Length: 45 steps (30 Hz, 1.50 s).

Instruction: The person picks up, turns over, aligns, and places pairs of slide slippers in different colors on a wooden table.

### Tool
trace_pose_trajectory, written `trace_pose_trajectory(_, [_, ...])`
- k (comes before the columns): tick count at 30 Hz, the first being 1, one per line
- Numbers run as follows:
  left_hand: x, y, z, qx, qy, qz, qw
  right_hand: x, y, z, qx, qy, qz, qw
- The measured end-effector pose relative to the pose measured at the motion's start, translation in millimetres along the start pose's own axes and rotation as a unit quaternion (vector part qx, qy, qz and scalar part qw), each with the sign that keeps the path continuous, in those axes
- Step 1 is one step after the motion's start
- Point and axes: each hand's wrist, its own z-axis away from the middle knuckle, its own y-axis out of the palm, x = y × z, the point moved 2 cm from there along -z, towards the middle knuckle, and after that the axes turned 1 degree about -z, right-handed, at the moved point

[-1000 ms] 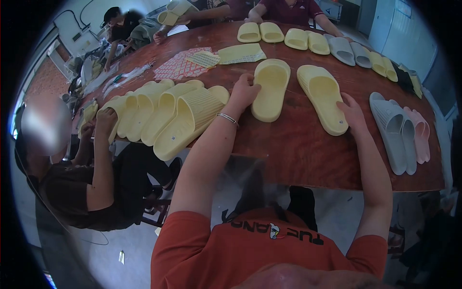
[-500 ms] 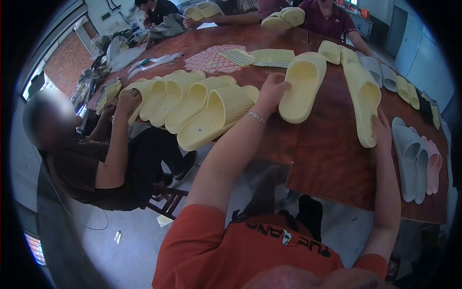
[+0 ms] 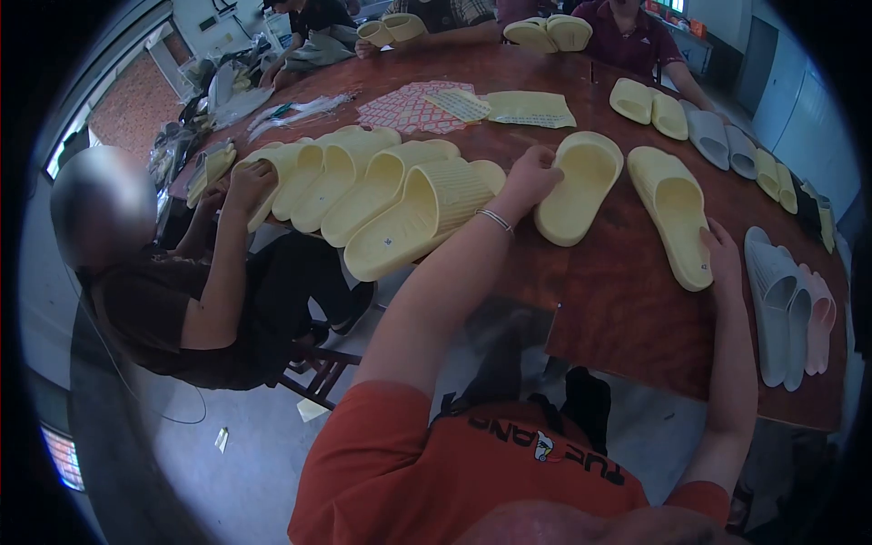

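My left hand [image 3: 536, 175] is closed on the left edge of a yellow slipper [image 3: 577, 195], whose strap end points away from me. To its right, a second yellow slipper [image 3: 670, 209] lies angled above the table. My right hand [image 3: 719, 252] grips the heel end of that one at its right side, beside a small dark mark. A row of several yellow slippers [image 3: 391, 238] stands left of my left wrist, the nearest one close to my bracelet. A gap of bare red-brown tabletop [image 3: 627, 300] shows between the two held slippers.
Grey slippers [image 3: 772, 304] and pink slippers [image 3: 820, 318] lie to the right. More yellow and grey pairs line the far right edge. Red-patterned sheets [image 3: 409, 107] and yellow sheets [image 3: 531, 109] lie beyond. A person [image 3: 182, 291] sits at the left; others sit across the table.
The view has swung right. Both held slippers have come down lower, the right one tilting up then back flat. Across the table, a yellow pair has been lifted by a person.
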Motion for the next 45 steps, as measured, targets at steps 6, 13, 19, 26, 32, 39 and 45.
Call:
trace_pose_trajectory(6, [-2,2,2,-0.012,0.027,-0.067,0.997,1,7,1,0.081,-0.029,0.147,0.985])
trace_pose_trajectory(13, [0,2,1,-0.001,0.016,-0.068,0.998,-5,5,-4,0.083,-0.042,0.168,0.981])
trace_pose_trajectory(19, [6,4,-3,-0.017,0.012,0.063,0.998,-11,3,-6,0.036,-0.067,0.117,0.990])
trace_pose_trajectory(26, [15,4,-12,-0.076,0.012,0.167,0.983,-2,14,0,-0.141,-0.171,0.274,0.936])
trace_pose_trajectory(32, [0,8,6,-0.076,0.158,-0.055,0.983,9,27,15,-0.020,-0.207,0.201,0.957])
trace_pose_trajectory(39, [0,9,8,-0.040,0.191,-0.171,0.966,22,53,23,0.034,-0.229,0.325,0.917])
trace_pose_trajectory(45, [2,11,3,-0.060,0.225,-0.171,0.957,55,106,1,0.104,-0.091,0.455,0.880])
